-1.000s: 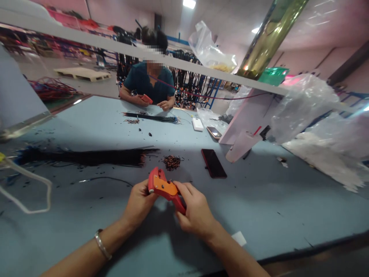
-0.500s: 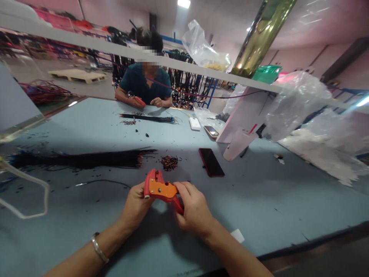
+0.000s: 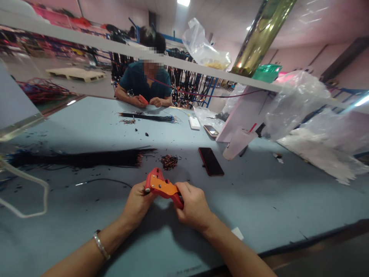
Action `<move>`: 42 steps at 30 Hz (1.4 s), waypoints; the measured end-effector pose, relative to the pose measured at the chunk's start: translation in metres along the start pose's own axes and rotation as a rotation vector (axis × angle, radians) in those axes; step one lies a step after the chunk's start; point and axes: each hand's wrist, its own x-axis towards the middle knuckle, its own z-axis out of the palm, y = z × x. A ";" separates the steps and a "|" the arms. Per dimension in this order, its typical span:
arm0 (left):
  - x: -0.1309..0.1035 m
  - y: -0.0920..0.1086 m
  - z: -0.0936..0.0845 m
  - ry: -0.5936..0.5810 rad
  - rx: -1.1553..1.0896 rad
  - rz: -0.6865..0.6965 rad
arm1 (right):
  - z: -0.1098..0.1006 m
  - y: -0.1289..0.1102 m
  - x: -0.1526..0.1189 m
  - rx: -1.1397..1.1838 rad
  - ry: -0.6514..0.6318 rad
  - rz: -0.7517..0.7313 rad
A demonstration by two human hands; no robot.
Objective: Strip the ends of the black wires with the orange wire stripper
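My right hand (image 3: 193, 204) is wrapped around the handles of a red and orange wire stripper (image 3: 165, 187), its head pointing up and left. Closed fingers of my left hand (image 3: 138, 203) pinch a thin black wire (image 3: 106, 180) beside that head. The wire trails left over the table to a bright, silvery end; its other end is hidden by the hand and tool. Just beyond the stripper lies a small pile of short black and copper-coloured offcuts (image 3: 169, 162). A thick bundle of black wires (image 3: 86, 159) stretches along the table at left.
A dark phone (image 3: 211, 161) lies right of the offcuts, near a plastic cup with a straw (image 3: 239, 143). Across the table (image 3: 273, 192), a person (image 3: 148, 80) holds a red tool behind another wire bundle (image 3: 150, 117). A white shelf bar crosses above; plastic bags sit at right.
The wire stripper has tilted slightly, and its handles look closer together in my right hand. My left hand stays beside the tool's head. The person opposite has raised their red tool a little.
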 end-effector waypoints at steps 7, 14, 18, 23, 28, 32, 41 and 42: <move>0.005 0.003 0.001 -0.003 0.030 -0.039 | 0.003 0.001 0.004 -0.035 -0.018 0.020; 0.014 -0.005 0.000 -0.013 -0.018 -0.055 | 0.004 0.005 0.009 -0.045 -0.046 0.051; 0.017 -0.010 -0.001 -0.009 0.006 -0.071 | 0.005 0.008 0.010 -0.035 -0.045 0.062; 0.018 -0.008 0.003 0.016 -0.008 -0.066 | 0.008 0.010 0.010 -0.030 -0.027 0.075; 0.017 -0.003 0.004 0.003 0.053 -0.047 | 0.007 0.010 0.013 0.051 -0.008 0.135; 0.018 -0.004 -0.002 0.034 0.214 -0.004 | -0.001 0.013 0.017 0.419 -0.012 0.373; 0.026 -0.006 -0.014 0.144 0.517 0.132 | -0.012 0.031 0.016 1.670 -0.291 0.594; 0.026 -0.006 -0.015 0.137 0.524 0.138 | -0.013 0.032 0.015 1.695 -0.280 0.594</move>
